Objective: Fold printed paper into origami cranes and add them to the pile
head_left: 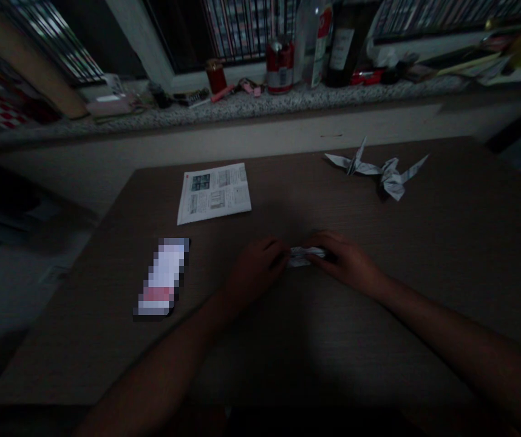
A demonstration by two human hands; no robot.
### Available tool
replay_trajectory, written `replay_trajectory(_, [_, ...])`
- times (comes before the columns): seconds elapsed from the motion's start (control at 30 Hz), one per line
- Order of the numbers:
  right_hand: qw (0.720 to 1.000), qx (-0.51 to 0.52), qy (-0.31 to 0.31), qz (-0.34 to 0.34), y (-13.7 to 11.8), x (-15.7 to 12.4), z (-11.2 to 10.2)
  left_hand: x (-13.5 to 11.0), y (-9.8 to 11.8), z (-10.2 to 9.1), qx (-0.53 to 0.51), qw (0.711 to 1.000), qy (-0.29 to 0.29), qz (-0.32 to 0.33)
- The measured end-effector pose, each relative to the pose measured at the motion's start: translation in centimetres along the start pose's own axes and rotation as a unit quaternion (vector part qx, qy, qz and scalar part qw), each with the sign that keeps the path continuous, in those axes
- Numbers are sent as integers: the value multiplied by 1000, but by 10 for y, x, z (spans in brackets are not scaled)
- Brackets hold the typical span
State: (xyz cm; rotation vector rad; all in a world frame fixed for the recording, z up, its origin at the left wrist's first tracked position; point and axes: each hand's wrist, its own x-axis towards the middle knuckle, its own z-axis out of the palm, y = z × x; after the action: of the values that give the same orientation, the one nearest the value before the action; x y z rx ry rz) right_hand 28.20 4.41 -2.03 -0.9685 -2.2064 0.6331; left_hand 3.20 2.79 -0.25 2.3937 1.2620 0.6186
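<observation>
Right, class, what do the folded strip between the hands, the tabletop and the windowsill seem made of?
Strip: paper, apparently printed and matte, given its creases and grey marks. Tabletop: dull wood or wood-look laminate, with fine grain lines. Windowsill: probably granite, from its speckles; finish unclear.

Matt folded paper (299, 256), wood-grained tabletop (447, 243)

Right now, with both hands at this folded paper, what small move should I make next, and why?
Perhaps run the right hand along the folded paper to firm its crease, while the left hand steadies it: the hands are at opposite ends, and its folded middle shows between them.
</observation>
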Motion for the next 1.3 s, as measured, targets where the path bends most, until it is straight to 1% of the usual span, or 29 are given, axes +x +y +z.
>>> replay_trajectory(0.17, [1000, -16, 7, 18, 0, 1, 2, 1, -2, 1, -6, 1000, 7, 8])
replay_trajectory(0.3, [999, -36, 13, 5, 2, 1, 3, 1, -1, 1, -7, 1000, -1, 8])
replay_trajectory(0.47, [999, -38, 20, -3, 2, 1, 2, 2, 1, 2, -26, 1000, -3, -2])
replay_trajectory(0.63, [999, -27, 17, -13, 2, 1, 3, 1, -2, 7, -10, 1000, -18, -19])
replay_trajectory(0.97, [999, -41, -8, -15, 0, 1, 3, 2, -1, 8, -19, 1000, -17, -6])
replay_trajectory(1.3, [998, -44, -8, -35, -2, 1, 4, 2, 1, 11, 12, 1000, -20, 18])
